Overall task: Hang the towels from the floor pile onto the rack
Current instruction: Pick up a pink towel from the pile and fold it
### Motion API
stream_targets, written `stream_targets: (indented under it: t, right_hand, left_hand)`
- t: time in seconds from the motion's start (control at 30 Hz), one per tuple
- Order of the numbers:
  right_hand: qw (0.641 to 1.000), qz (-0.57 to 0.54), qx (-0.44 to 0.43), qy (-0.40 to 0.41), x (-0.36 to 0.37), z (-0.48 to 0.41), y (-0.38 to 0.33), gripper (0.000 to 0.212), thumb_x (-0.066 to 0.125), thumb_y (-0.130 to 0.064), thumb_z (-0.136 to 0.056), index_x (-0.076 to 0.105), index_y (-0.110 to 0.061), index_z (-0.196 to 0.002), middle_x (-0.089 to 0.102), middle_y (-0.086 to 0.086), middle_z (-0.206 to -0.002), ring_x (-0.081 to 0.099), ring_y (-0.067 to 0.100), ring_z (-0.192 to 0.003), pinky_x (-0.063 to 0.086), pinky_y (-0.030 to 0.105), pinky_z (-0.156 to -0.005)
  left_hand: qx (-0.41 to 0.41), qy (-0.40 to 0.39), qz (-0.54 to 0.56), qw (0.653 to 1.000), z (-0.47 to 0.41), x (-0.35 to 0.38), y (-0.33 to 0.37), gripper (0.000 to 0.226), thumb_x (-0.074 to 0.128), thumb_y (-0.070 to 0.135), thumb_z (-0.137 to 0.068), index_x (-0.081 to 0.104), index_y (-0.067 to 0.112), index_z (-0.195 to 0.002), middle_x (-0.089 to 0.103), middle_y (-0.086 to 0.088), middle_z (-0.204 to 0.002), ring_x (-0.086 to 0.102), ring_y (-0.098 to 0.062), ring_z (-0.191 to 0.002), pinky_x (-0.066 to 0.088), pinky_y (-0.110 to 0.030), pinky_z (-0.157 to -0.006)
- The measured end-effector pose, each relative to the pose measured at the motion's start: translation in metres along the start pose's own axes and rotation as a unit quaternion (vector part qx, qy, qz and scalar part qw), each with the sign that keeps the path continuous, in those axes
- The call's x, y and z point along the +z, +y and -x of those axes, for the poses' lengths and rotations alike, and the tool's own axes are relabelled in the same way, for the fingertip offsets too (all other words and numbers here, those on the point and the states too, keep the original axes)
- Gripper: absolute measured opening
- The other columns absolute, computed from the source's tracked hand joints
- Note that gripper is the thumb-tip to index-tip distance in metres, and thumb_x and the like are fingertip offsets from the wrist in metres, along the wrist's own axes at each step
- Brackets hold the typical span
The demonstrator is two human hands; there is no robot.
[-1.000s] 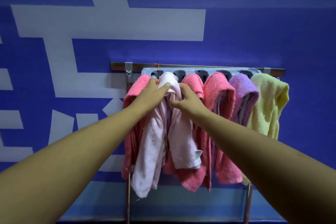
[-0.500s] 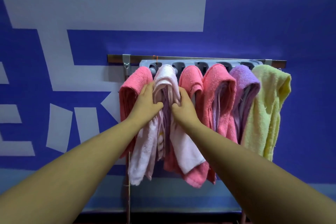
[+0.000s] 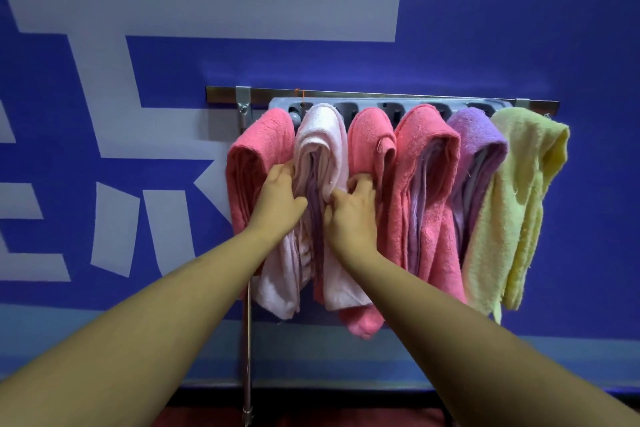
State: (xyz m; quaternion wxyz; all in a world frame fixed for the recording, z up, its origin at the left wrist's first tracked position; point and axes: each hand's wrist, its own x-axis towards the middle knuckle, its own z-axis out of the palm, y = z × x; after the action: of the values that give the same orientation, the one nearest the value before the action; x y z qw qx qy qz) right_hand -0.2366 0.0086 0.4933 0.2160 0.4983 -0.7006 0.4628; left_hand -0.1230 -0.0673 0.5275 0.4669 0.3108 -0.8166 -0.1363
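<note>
On the grey plastic hook rack (image 3: pixel 372 104), fixed to a metal rail (image 3: pixel 415 95) on the blue wall (image 3: pixel 519 28), hang six terry towels side by side, each draped over a hook so that it folds into a rounded hood with its ends hanging down. Counted from the rack's left end: a coral-pink towel (image 3: pixel 256 156), a pale pink towel (image 3: pixel 320 146) with lilac folds showing down its middle, a second coral-pink towel (image 3: pixel 369 135), a third coral-pink towel (image 3: pixel 429 156) with a lilac inner face, one purple towel (image 3: pixel 476 135) and one pale yellow towel (image 3: pixel 526 166) at the rack's right end. That makes three coral, one pale pink, one purple, one yellow. Below the rack's second hook both hands work the pale pink towel: the left hand (image 3: pixel 280 199) grips its left fold, fingers tucked against the first coral towel, and the right hand (image 3: pixel 353 213) grips its right fold with curled fingers. A thin metal pole (image 3: pixel 246 340) runs down from under the rack's left end.
</note>
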Motion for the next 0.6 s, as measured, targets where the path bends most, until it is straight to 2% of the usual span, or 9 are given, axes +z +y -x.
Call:
stream_targets:
  t: [0.13,0.2,0.27,0.3,0.37,0.4,0.43,0.5,0.6]
  right_hand:
    - [0.978,-0.183,0.093,-0.042,0.002,-0.012,-0.004,0.029,0.041,0.004,-0.08,0.064,0.001,-0.097,0.065,0.022,-0.103,0.06,0.037,-0.096,0.041,0.03,-0.081]
    - [0.96,-0.231,0.143,-0.067,-0.001,-0.011,-0.002,0.038,0.04,0.006,-0.084,0.063,-0.001,-0.113,0.067,0.017,-0.112,0.061,0.03,-0.106,0.043,0.025,-0.087]
    - [0.945,-0.266,0.166,-0.091,-0.001,-0.008,0.004,0.045,0.039,0.007,-0.087,0.058,-0.002,-0.126,0.064,0.014,-0.123,0.058,0.026,-0.117,0.041,0.023,-0.098]
    - [0.938,-0.284,0.17,-0.104,-0.002,-0.004,0.006,0.043,0.041,0.005,-0.089,0.056,-0.004,-0.128,0.063,0.012,-0.124,0.057,0.024,-0.12,0.041,0.021,-0.098]
    - [0.924,-0.324,0.159,-0.128,-0.003,0.004,0.009,0.026,0.055,-0.005,-0.093,0.058,-0.013,-0.117,0.066,0.002,-0.113,0.063,0.009,-0.109,0.045,0.018,-0.089]
    - [0.919,-0.339,0.147,-0.137,-0.002,0.007,0.009,0.024,0.065,-0.015,-0.091,0.058,-0.017,-0.114,0.067,-0.004,-0.108,0.065,0.0,-0.101,0.048,0.015,-0.084]
    - [0.921,-0.335,0.143,-0.137,0.002,0.009,0.01,0.034,0.074,-0.024,-0.086,0.057,-0.018,-0.115,0.068,-0.006,-0.106,0.065,-0.003,-0.097,0.05,0.014,-0.082]
    - [0.915,-0.349,0.169,-0.116,0.01,0.01,0.013,0.047,0.077,-0.029,-0.077,0.059,-0.011,-0.117,0.072,0.001,-0.105,0.069,0.008,-0.095,0.055,0.024,-0.083]
    - [0.868,-0.41,0.256,-0.115,0.019,0.008,0.022,0.037,0.065,-0.024,-0.082,0.066,-0.012,-0.116,0.075,0.009,-0.102,0.072,0.023,-0.097,0.057,0.04,-0.09]
  left_hand:
    - [-0.011,0.015,0.021,1.0,0.003,-0.003,-0.004,0.064,0.058,0.0,-0.078,0.046,0.01,-0.14,0.056,-0.015,-0.127,0.056,-0.032,-0.114,0.041,-0.028,-0.096]
    - [-0.022,-0.004,0.035,0.999,0.006,-0.003,-0.002,0.063,0.06,0.003,-0.079,0.039,0.013,-0.137,0.06,-0.016,-0.122,0.06,-0.033,-0.105,0.045,-0.03,-0.086]
    - [-0.039,-0.025,0.024,0.999,0.008,0.0,-0.003,0.056,0.068,0.007,-0.077,0.035,0.009,-0.123,0.06,-0.019,-0.111,0.061,-0.036,-0.096,0.04,-0.03,-0.073]
    - [-0.044,-0.031,0.011,0.999,0.009,0.002,-0.003,0.054,0.071,0.008,-0.077,0.036,0.007,-0.118,0.059,-0.02,-0.11,0.06,-0.037,-0.095,0.037,-0.029,-0.071]
    - [-0.049,-0.037,0.001,0.998,0.01,0.006,-0.005,0.051,0.072,0.008,-0.077,0.041,0.002,-0.117,0.061,-0.023,-0.11,0.06,-0.039,-0.099,0.037,-0.029,-0.072]
    - [-0.053,-0.04,0.006,0.998,0.011,0.008,-0.007,0.05,0.07,0.007,-0.078,0.043,0.002,-0.119,0.062,-0.024,-0.11,0.061,-0.04,-0.101,0.039,-0.03,-0.073]
    - [-0.058,-0.04,0.012,0.997,0.013,0.009,-0.01,0.049,0.068,0.006,-0.08,0.043,0.003,-0.122,0.063,-0.024,-0.11,0.061,-0.04,-0.101,0.04,-0.03,-0.074]
    - [-0.069,-0.035,0.016,0.997,0.017,0.009,-0.014,0.052,0.064,0.005,-0.081,0.042,0.006,-0.128,0.064,-0.024,-0.109,0.062,-0.039,-0.101,0.042,-0.03,-0.075]
    - [-0.071,-0.028,0.015,0.997,0.022,0.01,-0.02,0.051,0.062,0.005,-0.081,0.046,0.005,-0.129,0.065,-0.022,-0.108,0.062,-0.038,-0.101,0.041,-0.029,-0.078]
